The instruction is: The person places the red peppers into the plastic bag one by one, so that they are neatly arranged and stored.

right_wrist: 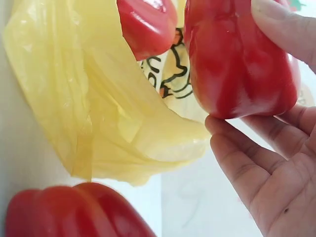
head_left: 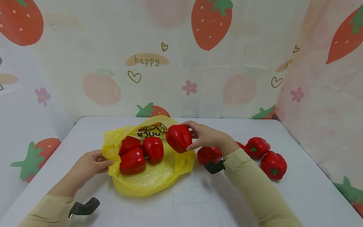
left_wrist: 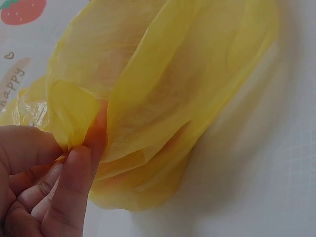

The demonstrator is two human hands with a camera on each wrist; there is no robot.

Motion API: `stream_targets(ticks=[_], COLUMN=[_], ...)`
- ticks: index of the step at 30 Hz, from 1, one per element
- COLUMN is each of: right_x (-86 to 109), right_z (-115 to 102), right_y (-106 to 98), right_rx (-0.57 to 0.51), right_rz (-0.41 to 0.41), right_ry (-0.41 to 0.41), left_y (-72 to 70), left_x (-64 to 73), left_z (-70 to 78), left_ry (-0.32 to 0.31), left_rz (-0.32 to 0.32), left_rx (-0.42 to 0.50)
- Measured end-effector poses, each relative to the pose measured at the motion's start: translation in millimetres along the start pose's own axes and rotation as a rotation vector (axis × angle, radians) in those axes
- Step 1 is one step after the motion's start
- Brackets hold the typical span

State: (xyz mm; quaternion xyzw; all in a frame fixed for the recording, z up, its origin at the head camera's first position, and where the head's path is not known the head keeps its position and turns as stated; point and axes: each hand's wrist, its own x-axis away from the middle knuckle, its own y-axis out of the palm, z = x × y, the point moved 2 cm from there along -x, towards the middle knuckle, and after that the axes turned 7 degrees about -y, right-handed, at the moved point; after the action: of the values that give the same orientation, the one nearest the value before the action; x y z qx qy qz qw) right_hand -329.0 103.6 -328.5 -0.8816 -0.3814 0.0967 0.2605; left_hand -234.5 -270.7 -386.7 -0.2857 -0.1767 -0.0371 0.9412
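A yellow plastic bag (head_left: 147,186) lies with its mouth spread on the white table, a printed logo on its inner far side. Inside it sit 3 red bell peppers (head_left: 132,161). My left hand (head_left: 92,163) pinches the bag's left edge between thumb and fingers; the gathered plastic (left_wrist: 74,118) shows close up in the left wrist view. Over the right side of the bag's opening, my right hand (head_left: 202,135) holds another red bell pepper (head_left: 179,138), thumb on one side and fingertips on the other. The right wrist view shows that held pepper (right_wrist: 242,64) beside the bag.
More red bell peppers lie to the right of the bag: one (head_left: 209,154) partly behind the right wrist, others (head_left: 273,165) farther right. A black wrist mount (head_left: 214,167) sticks out from the right sleeve. A strawberry-print cloth (head_left: 181,88) hangs behind the table.
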Motion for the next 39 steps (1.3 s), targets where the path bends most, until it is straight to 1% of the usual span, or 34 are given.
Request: stream_targets(ticks=[5,11,17,22,29,39], right_x=[-14.0,-30.1,-42.1,-44.7,-43.0,-42.0], right_z=[0.5,0.6,0.8,-0.1,-0.2,-1.0], right_y=[4.1,12.0,20.9,22.1,16.3,11.1], right_rx=[0.037,0.044,0.056,0.084,0.078,0.066], right_rz=[-0.003,-0.050,-0.082,-0.088,-0.088,-0.076], right_ry=[0.020,-0.004,0.007,0.024,0.058,0.152], left_y=[-0.2,0.7,0.6,0.3,-0.6,-1.7], left_x=[0.0,0.4,1.0,1.4,2.3,2.6], left_z=[0.3,0.9,1.1,0.7,0.9,0.1], left_ry=[0.003,-0.004,-0.004,-0.001,0.005,0.024], left_rz=[0.002,0.002,0.004,0.001,-0.002,-0.001], left_rx=[0.000,0.002,0.000,0.007,0.009,0.019])
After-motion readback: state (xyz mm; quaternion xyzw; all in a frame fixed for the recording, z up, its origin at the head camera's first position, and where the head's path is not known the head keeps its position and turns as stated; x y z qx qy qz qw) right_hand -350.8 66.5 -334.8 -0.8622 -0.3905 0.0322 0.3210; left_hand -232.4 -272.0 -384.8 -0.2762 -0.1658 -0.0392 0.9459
